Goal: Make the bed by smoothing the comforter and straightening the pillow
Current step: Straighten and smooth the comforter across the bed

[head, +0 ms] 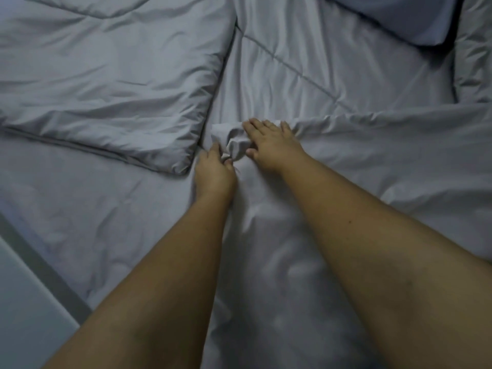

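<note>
A grey quilted comforter (306, 62) covers the bed, wrinkled, with a folded-over flap (106, 83) lying at the upper left. A bunched corner of the comforter (233, 141) sits in the middle. My left hand (213, 169) pinches that bunched corner from below. My right hand (269, 143) rests on the bunch's right side, fingers spread over the fabric. A pillow (399, 17) in a grey-blue case lies at the top right, partly cut off by the frame edge.
A grey sheet (93, 209) shows below the folded flap. The bed's edge runs diagonally at the lower left, with a pale floor or surface (24, 302) beyond it.
</note>
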